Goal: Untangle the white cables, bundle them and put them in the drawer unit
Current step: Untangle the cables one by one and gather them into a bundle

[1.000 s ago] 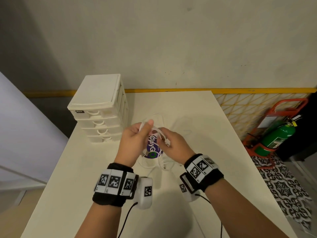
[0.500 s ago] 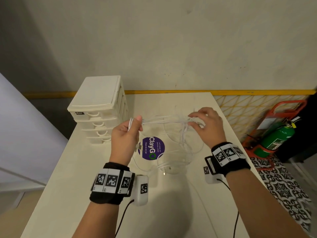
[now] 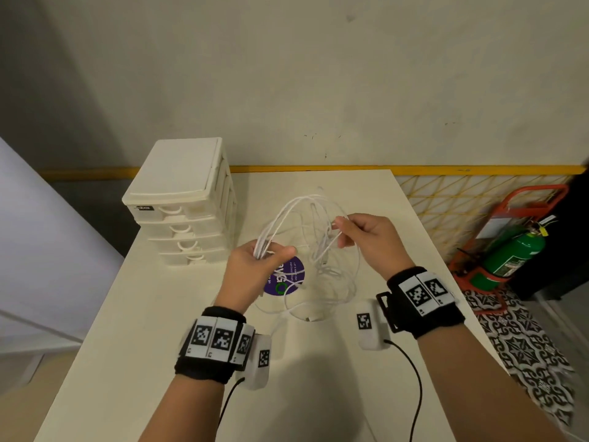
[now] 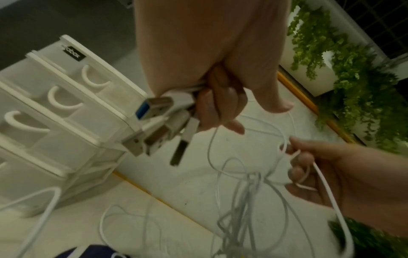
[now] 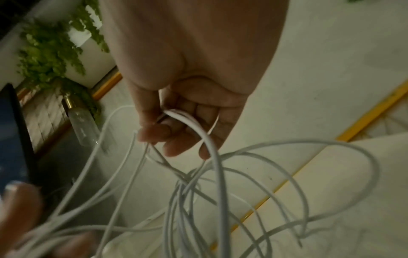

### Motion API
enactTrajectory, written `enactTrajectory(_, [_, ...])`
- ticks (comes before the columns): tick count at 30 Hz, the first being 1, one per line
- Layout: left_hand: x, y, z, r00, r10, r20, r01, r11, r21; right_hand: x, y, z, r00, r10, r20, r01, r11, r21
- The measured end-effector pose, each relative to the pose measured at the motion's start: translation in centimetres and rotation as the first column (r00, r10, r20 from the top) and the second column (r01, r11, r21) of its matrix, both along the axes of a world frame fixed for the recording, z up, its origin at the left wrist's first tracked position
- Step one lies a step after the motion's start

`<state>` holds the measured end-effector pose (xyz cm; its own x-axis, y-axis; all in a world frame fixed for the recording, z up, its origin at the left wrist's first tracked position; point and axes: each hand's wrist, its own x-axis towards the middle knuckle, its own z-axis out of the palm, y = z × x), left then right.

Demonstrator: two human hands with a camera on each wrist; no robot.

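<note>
Left hand (image 3: 255, 266) clamps USB plug ends (image 4: 154, 122), right hand (image 3: 366, 240) pinches thin white cables (image 3: 306, 218). Pulling apart risks cinching the knot (strands cross mid-span).

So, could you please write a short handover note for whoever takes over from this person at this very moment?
Left hand: grips a bunch of USB plugs with their white cables.
Right hand: pinches cable strands in its fingers, held above the table.
The cables loop between the hands and hang in a knot onto the table.
Drawer unit: far left, all drawers shut.
Done: plug ends gathered.
Left: untangle, bundle, open a drawer, stow.
</note>
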<state>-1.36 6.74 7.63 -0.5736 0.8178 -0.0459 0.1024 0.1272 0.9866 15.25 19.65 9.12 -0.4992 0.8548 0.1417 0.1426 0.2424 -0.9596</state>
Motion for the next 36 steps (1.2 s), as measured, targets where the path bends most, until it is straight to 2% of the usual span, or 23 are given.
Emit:
enactTrajectory(7, [1.6,0.9,-2.6,0.992,-0.128,-0.002,0.127,0.991,-0.037,-1.1,-1.7,0.9,0.988,0.123,-0.094,-0.131,0.988,-0.087])
enactTrajectory(12, [1.6,0.7,-2.6,0.982,-0.147,-0.120,0.139,0.988,-0.070,-0.5,-2.0,0.4,0.980,0.175,-0.091,-0.185,0.975,-0.120])
enactTrajectory(17, [1.3,0.5,-1.7,0.984,-0.174,-0.035,0.172,0.983,-0.059,0.2,-1.3,0.3,0.971,0.176,-0.163,-0.204,0.963,-0.173])
enactTrajectory(21, [0.7,0.3,-1.6,0.988,-0.135,-0.076,0.131,0.990,-0.061,0.9,-0.7,-0.7,0.979,0.181,-0.097,-0.196,0.965,-0.173])
enactTrajectory(25, [-0.2,0.2,-1.8,0.990,0.002,-0.142,-0.009,0.999,-0.045,1.4,-0.9,-1.9,0.979,0.180,-0.096,-0.198,0.954,-0.226])
enactTrajectory(29, [-1.2,0.2,-2.0,0.981,0.129,-0.143,-0.142,0.986,-0.086,1.6,-0.9,-2.3,0.984,0.094,-0.148,-0.128,0.963,-0.238])
enactTrajectory(31, [-1.8,0.0,-2.2,0.974,0.180,-0.136,-0.193,0.977,-0.090,1.8,-0.4,-2.3,0.994,0.029,-0.103,-0.048,0.980,-0.194])
enactTrajectory(34, [-2.3,0.0,-2.3,0.966,0.221,-0.137,-0.231,0.971,-0.061,2.3,0.7,-2.8,0.988,-0.150,0.030,0.152,0.987,-0.056])
enactTrajectory(36, [-2.1,0.0,-2.0,0.970,0.204,-0.136,-0.214,0.975,-0.063,2.4,1.0,-3.3,0.969,-0.244,0.032,0.245,0.969,-0.019])
